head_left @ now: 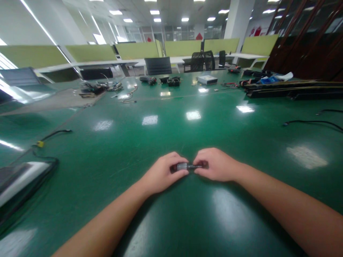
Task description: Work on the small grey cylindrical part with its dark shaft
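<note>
A small dark tool with a grey, partly see-through barrel lies level between my hands, low over or on the green table. My left hand is closed around its thicker left end, thumb below and fingers above. The thin dark shaft on the right runs into the fingertips of my right hand, which pinch it. A narrow gap separates the fingertips of both hands. My palms hide both ends of the tool.
A grey and white device with a black cable is at the left edge. Black cables lie at the right. Along the far side are a silver box, black parts, loose electronics and long dark bars.
</note>
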The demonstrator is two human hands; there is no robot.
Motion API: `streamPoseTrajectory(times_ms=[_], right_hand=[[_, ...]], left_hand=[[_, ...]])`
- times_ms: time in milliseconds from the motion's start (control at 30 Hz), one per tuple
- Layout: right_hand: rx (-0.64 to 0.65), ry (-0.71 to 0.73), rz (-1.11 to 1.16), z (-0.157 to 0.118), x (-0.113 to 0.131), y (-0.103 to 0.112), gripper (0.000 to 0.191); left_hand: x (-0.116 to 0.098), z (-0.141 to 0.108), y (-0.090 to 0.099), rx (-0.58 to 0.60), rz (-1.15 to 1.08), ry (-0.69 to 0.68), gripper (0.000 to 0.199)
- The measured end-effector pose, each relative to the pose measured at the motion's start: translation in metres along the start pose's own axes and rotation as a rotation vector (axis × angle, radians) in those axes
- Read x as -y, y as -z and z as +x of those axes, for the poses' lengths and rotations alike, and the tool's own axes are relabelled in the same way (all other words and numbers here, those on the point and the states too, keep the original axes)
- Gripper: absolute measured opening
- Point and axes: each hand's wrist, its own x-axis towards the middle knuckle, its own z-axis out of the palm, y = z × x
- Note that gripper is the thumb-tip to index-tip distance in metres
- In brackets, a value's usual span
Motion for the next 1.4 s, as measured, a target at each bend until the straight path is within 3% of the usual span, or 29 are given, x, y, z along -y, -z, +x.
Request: streamPoseTrajectory(times_ms=[300, 600, 767, 1133, 1400], right_hand=[[0.048, -0.009, -0.012, -0.003, -0.003, 0.008, 0.007], [0.099, -0.182, 0.053, -0.007, -0.016, 0.025, 0.012], [0.111, -0.109, 0.102, -0.006, -0.008, 0.020, 0.010], [-0.034, 0.021, 0.046, 0.008, 0.003, -0.010, 0.011], [-0.023, 0.039, 0.054, 0.005, 0.005, -0.008, 0.012]], left_hand=[[0.000, -0.003, 0.002, -0.008, 0.003, -0.003, 0.023], [0.003, -0.013, 0.005, -0.007, 0.002, 0.011, 0.023], [0.000, -0.011, 0.006, -0.013, 0.000, -0.012, 0.023], [0.000, 0.004, -0.004, -0.021, 0.029, -0.026, 0.022], [-0.004, 0.005, -0.005, -0.024, 0.046, -0.032, 0.025]])
